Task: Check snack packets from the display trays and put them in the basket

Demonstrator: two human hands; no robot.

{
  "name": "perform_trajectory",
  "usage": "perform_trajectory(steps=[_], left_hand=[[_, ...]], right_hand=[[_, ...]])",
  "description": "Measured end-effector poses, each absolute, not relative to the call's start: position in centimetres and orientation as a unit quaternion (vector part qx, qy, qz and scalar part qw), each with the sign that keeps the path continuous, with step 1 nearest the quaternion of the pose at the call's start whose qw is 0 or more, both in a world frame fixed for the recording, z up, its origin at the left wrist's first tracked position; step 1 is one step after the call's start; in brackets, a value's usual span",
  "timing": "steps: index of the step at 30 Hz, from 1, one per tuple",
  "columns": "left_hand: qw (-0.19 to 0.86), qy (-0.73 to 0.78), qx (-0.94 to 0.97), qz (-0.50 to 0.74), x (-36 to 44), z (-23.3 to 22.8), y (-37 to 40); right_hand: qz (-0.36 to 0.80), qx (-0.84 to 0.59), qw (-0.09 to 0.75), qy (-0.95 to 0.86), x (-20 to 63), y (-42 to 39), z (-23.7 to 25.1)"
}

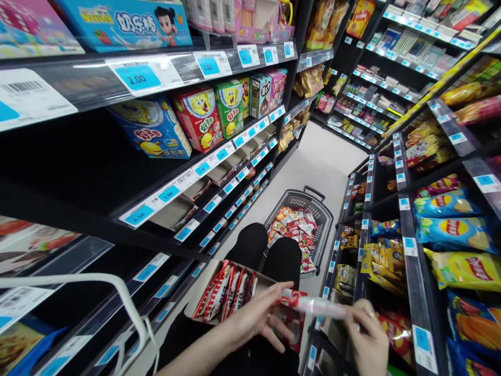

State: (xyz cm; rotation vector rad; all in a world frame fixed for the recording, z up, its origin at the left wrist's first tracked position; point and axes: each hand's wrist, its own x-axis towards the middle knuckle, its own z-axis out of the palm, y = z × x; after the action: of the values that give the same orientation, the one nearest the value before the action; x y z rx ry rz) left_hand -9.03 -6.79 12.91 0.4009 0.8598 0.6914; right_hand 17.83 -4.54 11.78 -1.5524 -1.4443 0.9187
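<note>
An open cardboard box (200,288) rests on the lap, with several red-and-white striped snack packets (229,292) standing in its left part. My left hand (260,319) reaches across the box with its fingers spread, a ring on one of them. My right hand (367,334) pinches one end of a long red-and-clear snack packet (319,307), which is blurred. The packet's other end lies against or just beside my left fingers; I cannot tell which. Part of the box is hidden under my left hand and forearm.
On the floor ahead of the knees stands a grey shopping basket (326,230) holding many snack packets. A stocked shelf (219,156) runs along the left, with chip bags (457,232) on shelving at the right. A white curved bar (121,292) crosses the lower left.
</note>
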Motion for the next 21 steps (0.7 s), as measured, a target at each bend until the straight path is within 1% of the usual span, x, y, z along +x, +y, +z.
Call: perform_trajectory(steps=[1, 2, 4, 6, 7, 11, 14, 18, 21], left_hand=[[0.806, 0.445, 0.252, 0.297, -8.6, 12.8, -6.9], [0.753, 0.496, 0.343, 0.263, -8.1, 12.9, -6.9], [0.604, 0.574, 0.523, 0.18, -7.3, 13.2, -7.0], [0.486, 0.595, 0.632, 0.101, -6.3, 13.4, -7.1], [0.459, 0.591, 0.66, 0.075, -5.8, 13.3, -7.2], [0.383, 0.53, 0.756, -0.024, -3.2, 11.0, -7.5], [0.347, 0.527, 0.773, -0.063, -1.4, 9.2, -7.8], [0.338, 0.561, 0.754, -0.053, -0.7, 9.1, -7.9], [0.348, 0.591, 0.727, -0.027, -1.5, 9.8, -7.6]], right_hand=[[0.348, -0.639, 0.403, -0.555, 18.5, -3.9, 11.3], [0.344, -0.659, 0.399, -0.537, 19.1, -3.2, 10.5], [0.364, -0.685, 0.383, -0.501, 20.4, -1.9, 8.5], [0.375, -0.716, 0.382, -0.448, 21.1, -0.8, 5.7], [0.373, -0.733, 0.389, -0.415, 21.1, -0.2, 4.1], [0.397, -0.768, 0.408, -0.293, 19.2, 2.5, -2.0], [0.459, -0.769, 0.381, -0.228, 17.1, 4.1, -5.1], [0.556, -0.754, 0.309, -0.163, 15.5, 4.1, -6.8], [0.601, -0.729, 0.29, -0.152, 15.2, 3.2, -6.8]])
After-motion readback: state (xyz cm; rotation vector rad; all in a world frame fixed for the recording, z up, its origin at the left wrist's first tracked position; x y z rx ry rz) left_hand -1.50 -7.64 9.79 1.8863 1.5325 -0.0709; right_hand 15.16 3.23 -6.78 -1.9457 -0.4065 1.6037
